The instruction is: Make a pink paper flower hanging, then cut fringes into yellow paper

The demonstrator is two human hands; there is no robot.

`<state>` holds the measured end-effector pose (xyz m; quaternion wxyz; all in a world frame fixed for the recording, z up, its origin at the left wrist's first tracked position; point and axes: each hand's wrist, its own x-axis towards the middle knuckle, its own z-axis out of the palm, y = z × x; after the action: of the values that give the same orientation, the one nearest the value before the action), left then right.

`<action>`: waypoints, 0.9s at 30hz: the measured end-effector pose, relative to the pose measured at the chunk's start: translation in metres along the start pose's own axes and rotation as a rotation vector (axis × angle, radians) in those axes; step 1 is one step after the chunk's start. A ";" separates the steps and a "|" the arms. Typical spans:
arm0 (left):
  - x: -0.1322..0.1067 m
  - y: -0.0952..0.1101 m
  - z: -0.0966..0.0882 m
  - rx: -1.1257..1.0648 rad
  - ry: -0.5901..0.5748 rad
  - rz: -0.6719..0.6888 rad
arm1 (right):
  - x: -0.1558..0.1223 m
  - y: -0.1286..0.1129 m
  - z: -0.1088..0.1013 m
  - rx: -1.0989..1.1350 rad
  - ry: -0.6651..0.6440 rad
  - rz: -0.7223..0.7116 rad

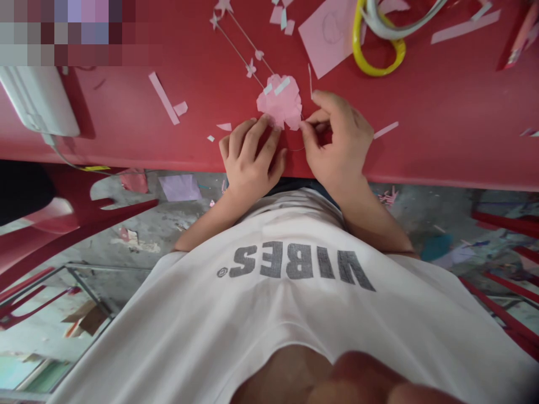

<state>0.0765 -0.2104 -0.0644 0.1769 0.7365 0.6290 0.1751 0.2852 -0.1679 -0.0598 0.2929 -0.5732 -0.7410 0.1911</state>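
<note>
Head view: nearest is a white shirt (290, 303); beyond, the left hand (252, 154) spreads its fingers onto the lower edge of a pink paper cutout (280, 101) lying on the red table (433, 151). The right hand's (339, 134) thumb and fingers curl at its right edge, their grip unclear. Farther lie a pink sheet (322, 47) and a yellow ring (357, 42).

White shirt (278, 314), bold dark grey VIBES lettering (301, 261) across front.
</note>
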 end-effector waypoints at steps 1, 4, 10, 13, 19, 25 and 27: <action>0.000 0.000 -0.001 -0.009 -0.007 -0.007 | 0.000 0.000 0.000 0.002 -0.008 0.013; 0.001 0.001 -0.002 -0.026 -0.020 -0.030 | 0.001 -0.001 0.000 0.016 -0.005 0.008; 0.001 0.001 -0.003 -0.039 -0.060 -0.047 | 0.001 -0.005 -0.003 0.032 -0.039 0.063; 0.001 0.000 -0.001 -0.027 -0.047 -0.036 | 0.001 -0.005 -0.004 0.034 -0.104 0.129; 0.000 0.001 -0.002 -0.026 -0.038 -0.032 | -0.002 0.000 0.001 0.047 -0.043 0.048; -0.001 -0.001 0.000 -0.003 -0.006 -0.010 | -0.001 -0.001 0.000 0.035 -0.025 0.024; -0.001 -0.002 0.002 -0.008 -0.013 -0.015 | 0.000 -0.002 -0.001 0.016 -0.053 0.046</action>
<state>0.0752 -0.2110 -0.0670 0.1853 0.7321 0.6327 0.1713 0.2841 -0.1687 -0.0576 0.2735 -0.5824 -0.7336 0.2189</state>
